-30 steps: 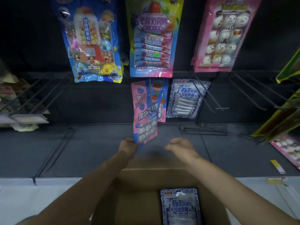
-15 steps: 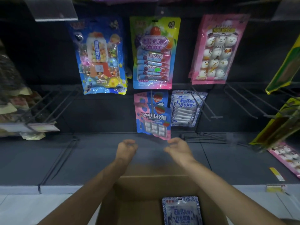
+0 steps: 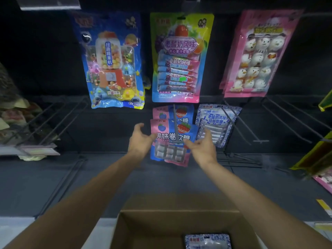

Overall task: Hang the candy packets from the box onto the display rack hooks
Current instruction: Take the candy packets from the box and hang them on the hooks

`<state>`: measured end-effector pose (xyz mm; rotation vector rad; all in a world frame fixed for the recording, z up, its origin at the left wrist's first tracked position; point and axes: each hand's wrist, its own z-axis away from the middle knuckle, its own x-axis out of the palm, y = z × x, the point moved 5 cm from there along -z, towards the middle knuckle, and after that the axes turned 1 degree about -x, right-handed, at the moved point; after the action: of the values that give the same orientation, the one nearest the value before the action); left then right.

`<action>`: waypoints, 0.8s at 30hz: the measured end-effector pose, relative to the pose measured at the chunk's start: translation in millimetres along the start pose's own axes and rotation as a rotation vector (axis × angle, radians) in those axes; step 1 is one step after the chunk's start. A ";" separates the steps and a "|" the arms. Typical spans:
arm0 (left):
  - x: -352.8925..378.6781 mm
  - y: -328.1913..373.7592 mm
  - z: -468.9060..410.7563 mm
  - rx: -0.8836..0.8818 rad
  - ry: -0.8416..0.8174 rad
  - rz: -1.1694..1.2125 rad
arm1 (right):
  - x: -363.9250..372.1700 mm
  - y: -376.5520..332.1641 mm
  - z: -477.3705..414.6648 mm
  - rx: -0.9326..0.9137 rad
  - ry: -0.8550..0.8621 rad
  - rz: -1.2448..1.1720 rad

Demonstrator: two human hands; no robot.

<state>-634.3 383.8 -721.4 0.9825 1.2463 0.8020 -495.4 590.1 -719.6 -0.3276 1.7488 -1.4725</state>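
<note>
A pink-and-blue candy packet hangs at the front of a hook in the lower row of the rack, with a matching packet behind it. My left hand is at its left edge, thumb touching it and fingers loosely spread. The fingertips of my right hand lie on its right edge, thumb raised. Neither hand plainly grips it. The open cardboard box sits below my arms with a blue-and-white packet inside.
Blue-and-white packets hang on the hook to the right. Large bags hang above: blue, green-pink and pink. Bare hooks jut out at right, and more at left. Yellow packs are at far right.
A second ago my left hand held the pink-and-blue packet below the hook. It then hung on the hook with both hands off it. Both hands have now risen to its edges.
</note>
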 end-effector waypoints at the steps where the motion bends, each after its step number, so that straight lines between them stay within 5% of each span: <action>1: 1.9 3.3 -6.8 0.017 0.011 0.012 | 3.0 0.5 -10.0 0.010 0.009 -0.010; 15: 35.1 6.0 -48.4 0.031 0.060 0.411 | 25.8 0.8 -72.0 -0.015 0.001 -0.443; 24: 48.0 18.2 -88.6 -0.069 0.205 0.341 | 43.6 -10.0 -124.8 0.123 0.221 -0.264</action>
<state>-713.4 448.5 -726.5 1.0934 1.2300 1.2293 -614.9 646.6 -729.1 -0.3529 1.8288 -1.8574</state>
